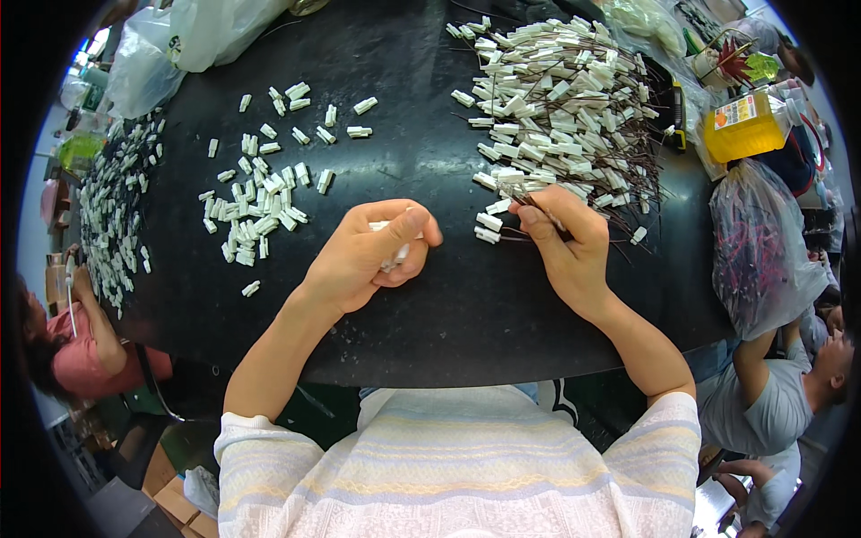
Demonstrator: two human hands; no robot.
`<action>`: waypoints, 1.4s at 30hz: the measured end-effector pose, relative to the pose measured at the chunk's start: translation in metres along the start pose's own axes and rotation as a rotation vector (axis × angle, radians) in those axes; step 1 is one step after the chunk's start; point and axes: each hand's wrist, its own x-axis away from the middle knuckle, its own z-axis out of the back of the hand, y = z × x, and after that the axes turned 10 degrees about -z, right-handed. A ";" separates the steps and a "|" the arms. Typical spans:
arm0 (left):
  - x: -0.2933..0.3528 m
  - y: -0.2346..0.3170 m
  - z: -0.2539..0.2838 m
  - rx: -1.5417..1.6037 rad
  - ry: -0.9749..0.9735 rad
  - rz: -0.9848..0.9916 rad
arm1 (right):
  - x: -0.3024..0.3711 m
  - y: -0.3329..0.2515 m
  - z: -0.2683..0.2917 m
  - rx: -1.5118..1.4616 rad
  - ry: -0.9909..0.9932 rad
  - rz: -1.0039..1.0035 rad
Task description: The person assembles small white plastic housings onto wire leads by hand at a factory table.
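Observation:
My left hand (372, 247) is curled round several small white plastic connectors (392, 260), over the middle of the black table. To its right, my right hand (571, 247) pinches a few thin dark brown wires (549, 215) between thumb and fingers. It is at the near edge of a big heap of white connectors with brown wires (565, 99). A couple of white connectors (487, 235) lie just left of the right fingertips; I cannot tell whether the pinched wires run to them. Loose white connectors without wires (260, 206) lie scattered left of my left hand.
More small white pieces (112, 206) cover the table's left side. Plastic bags (215, 36) stand at the far left. On the right are a bottle of yellow liquid (749, 124) and a clear bag of coloured wires (762, 251). People sit at both sides.

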 end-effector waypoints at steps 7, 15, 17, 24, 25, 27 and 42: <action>0.004 -0.007 -0.019 -0.836 0.164 -0.306 | 0.002 -0.014 0.001 -0.168 -0.155 -0.322; 0.002 -0.018 -0.021 -1.216 0.112 -0.621 | 0.005 -0.017 -0.005 -0.190 -0.268 -0.197; 0.002 -0.018 -0.020 -1.243 0.089 -0.655 | 0.006 -0.017 -0.006 -0.196 -0.280 -0.208; 0.002 -0.021 -0.021 -1.278 0.087 -0.689 | 0.007 -0.015 -0.009 -0.130 -0.271 -0.145; 0.002 -0.021 -0.021 -1.301 0.093 -0.707 | 0.008 -0.015 -0.010 -0.107 -0.258 -0.140; 0.003 -0.022 -0.022 -1.325 0.100 -0.727 | 0.009 -0.015 -0.012 -0.084 -0.245 -0.135; 0.004 -0.011 -0.026 -1.013 0.041 -0.509 | 0.010 -0.010 -0.015 -0.152 -0.166 -0.045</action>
